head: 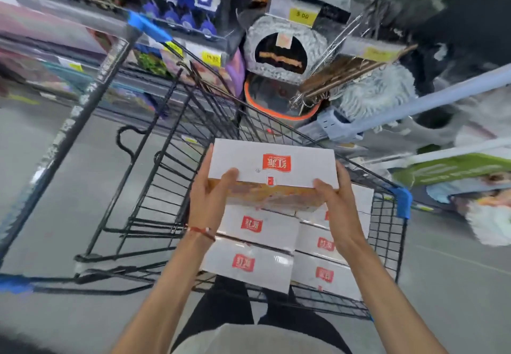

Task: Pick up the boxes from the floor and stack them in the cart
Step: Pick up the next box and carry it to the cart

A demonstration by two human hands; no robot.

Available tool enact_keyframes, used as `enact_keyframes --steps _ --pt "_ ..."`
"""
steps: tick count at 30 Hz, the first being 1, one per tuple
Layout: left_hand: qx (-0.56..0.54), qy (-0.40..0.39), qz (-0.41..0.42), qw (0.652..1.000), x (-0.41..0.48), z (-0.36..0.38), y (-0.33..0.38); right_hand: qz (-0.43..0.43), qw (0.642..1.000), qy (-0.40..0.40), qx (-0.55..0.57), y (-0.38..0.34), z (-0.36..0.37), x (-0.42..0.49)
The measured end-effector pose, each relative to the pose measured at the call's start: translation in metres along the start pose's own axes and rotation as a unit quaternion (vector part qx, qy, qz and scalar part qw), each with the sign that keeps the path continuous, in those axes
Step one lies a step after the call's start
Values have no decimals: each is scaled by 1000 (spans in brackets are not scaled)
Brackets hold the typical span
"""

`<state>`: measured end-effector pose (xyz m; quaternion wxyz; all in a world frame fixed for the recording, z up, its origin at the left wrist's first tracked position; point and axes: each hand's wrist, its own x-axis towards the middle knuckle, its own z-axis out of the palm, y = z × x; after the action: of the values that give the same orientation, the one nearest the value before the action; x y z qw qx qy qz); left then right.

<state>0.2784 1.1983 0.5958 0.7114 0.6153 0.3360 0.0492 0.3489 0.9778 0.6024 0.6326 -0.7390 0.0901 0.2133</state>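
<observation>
White box (272,160) | both hands (210,201) (336,204) gripping its ends, over cart (171,160) stack (257,243) | risk: uneven landing tips stack.

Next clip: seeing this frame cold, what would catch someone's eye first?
At centre frame, the white box with a red logo stands out, gripped at its near corners by the left hand and right hand. Directly beneath it, matching stacked boxes fill the near end of the black wire cart. Behind are blurred shop shelves with yellow price tags.
</observation>
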Motion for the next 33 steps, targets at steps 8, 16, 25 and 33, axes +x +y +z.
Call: enact_keyframes --steps 8,16,25,33 --pt "89 -49 -79 992 59 -15 -40 50 997 2 -53 35 18 25" --pt "206 -72 -139 966 75 -18 -72 116 989 5 -90 80 30 22" --pt "333 -73 -178 923 72 -16 -83 166 977 0 -137 107 38 37" --pt "299 -106 -224 922 86 -33 -112 168 977 40 -125 119 45 31"
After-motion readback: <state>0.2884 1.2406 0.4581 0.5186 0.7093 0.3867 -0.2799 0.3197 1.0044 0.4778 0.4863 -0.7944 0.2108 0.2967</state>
